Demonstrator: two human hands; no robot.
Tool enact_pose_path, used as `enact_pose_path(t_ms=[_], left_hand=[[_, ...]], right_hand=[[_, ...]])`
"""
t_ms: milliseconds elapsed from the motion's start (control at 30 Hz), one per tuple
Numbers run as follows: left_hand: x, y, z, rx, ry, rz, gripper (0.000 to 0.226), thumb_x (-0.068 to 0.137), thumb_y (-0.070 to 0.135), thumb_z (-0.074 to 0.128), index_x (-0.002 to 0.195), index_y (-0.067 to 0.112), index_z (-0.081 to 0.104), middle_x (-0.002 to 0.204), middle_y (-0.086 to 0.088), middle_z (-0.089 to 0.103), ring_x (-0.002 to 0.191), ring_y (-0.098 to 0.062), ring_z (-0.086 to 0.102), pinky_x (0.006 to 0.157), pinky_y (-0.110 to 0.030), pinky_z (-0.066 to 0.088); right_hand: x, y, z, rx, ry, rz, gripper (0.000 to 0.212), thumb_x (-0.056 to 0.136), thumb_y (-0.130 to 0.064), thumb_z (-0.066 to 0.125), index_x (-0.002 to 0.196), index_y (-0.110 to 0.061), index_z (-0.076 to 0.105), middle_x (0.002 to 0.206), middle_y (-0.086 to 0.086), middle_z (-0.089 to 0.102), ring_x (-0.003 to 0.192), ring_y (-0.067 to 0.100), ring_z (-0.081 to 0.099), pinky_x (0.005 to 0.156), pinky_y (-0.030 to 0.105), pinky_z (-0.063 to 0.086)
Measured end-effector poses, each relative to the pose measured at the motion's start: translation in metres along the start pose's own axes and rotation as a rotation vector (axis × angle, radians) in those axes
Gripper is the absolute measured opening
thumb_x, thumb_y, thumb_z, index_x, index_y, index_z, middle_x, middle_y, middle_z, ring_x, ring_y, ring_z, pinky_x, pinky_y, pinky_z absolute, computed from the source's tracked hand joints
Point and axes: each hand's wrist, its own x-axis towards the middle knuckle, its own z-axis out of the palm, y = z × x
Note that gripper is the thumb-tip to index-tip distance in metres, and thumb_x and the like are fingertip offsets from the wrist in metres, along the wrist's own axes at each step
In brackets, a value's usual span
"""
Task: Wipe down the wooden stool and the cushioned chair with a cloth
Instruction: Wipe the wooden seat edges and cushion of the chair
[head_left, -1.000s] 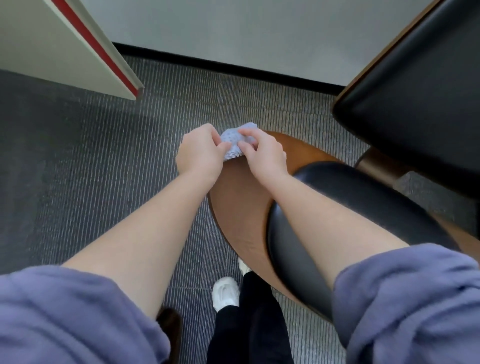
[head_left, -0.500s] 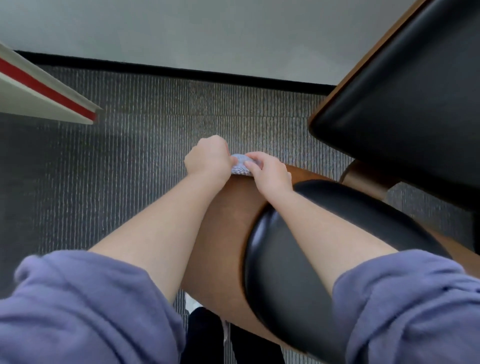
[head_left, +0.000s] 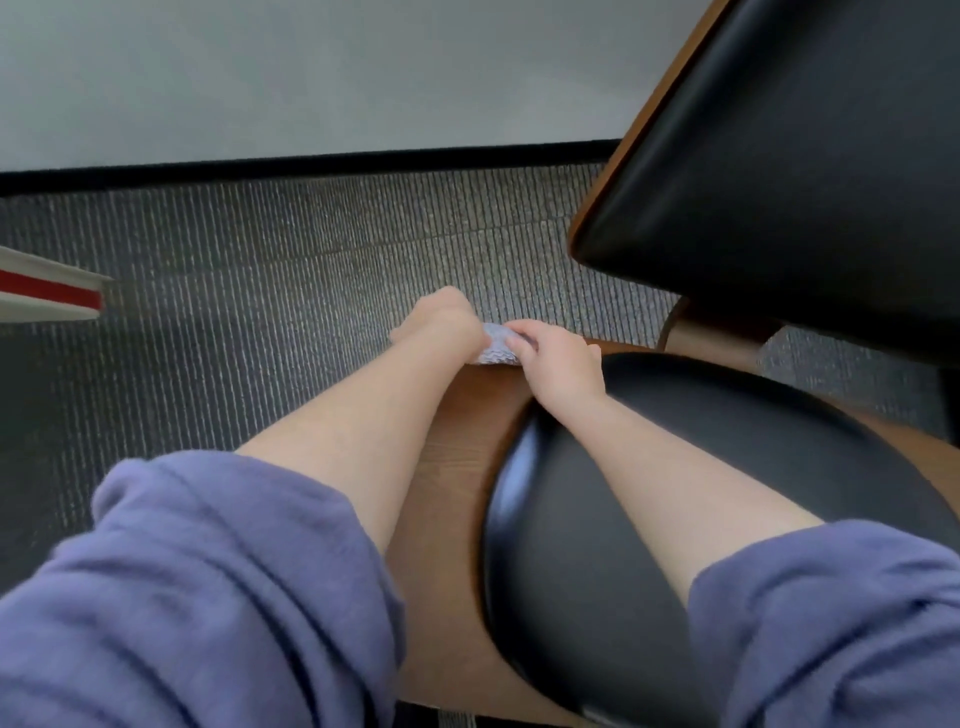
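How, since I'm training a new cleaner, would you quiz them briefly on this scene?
1. True or false: the left hand and the right hand both hold the cloth.
2. Fill in: the cushion is coloured ____.
3. The cloth sits at: A) the wooden rim; B) the cushion's middle; C) neither.

Key: 1 true; 2 black; 3 A.
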Motion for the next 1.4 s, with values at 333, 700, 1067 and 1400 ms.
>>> enact_pose_path(t_ms=[333, 700, 1067, 1400], left_hand=[[-0.053, -0.013, -0.037, -0.706, -0.114, 0.146, 0.024, 0.085, -0.006, 0.057, 0.074, 0.016, 0.057, 0.079, -0.005, 0.060, 0.065, -0.016, 0.059, 0.055, -0.026, 0.054], [-0.082, -0.014, -0.044, -0.502, -0.010, 0.173, 0.014, 0.094, 0.017, 0.053, 0.097, 0.016, 0.066, 0.105, -0.005, 0.068, 0.095, -0.024, 0.067, 0.082, -0.035, 0.056], [-0.069, -0.103, -0.029, 0.231, 0.019, 0.318, 0.043, 0.104, 0.037, 0.030, 0.099, 0.005, 0.059, 0.096, -0.012, 0.064, 0.089, -0.029, 0.059, 0.080, -0.038, 0.046], [-0.068, -0.107, -0.025, 0.064, 0.036, 0.384, 0.041, 0.105, 0.032, 0.032, 0.090, 0.004, 0.058, 0.079, -0.008, 0.061, 0.075, -0.024, 0.057, 0.065, -0.034, 0.039]], right_hand=[[-0.054, 0.008, -0.035, 0.312, 0.068, -0.331, 0.092, 0.075, -0.035, 0.078, 0.149, -0.029, 0.025, 0.153, -0.008, 0.033, 0.142, 0.011, 0.028, 0.117, 0.041, 0.024], [-0.065, 0.026, -0.039, 0.136, 0.457, -0.345, 0.021, 0.080, -0.010, 0.054, 0.096, -0.015, 0.066, 0.095, -0.002, 0.060, 0.091, 0.019, 0.055, 0.082, 0.034, 0.039], [-0.020, 0.048, -0.017, -0.082, 0.205, -0.025, 0.031, 0.091, -0.008, 0.045, 0.117, -0.018, 0.058, 0.091, 0.013, 0.066, 0.088, 0.035, 0.060, 0.071, 0.037, 0.047], [-0.003, 0.052, -0.001, -0.106, 0.080, 0.027, 0.020, 0.090, -0.002, 0.044, 0.092, -0.006, 0.064, 0.078, 0.009, 0.056, 0.075, 0.026, 0.058, 0.060, 0.031, 0.038]])
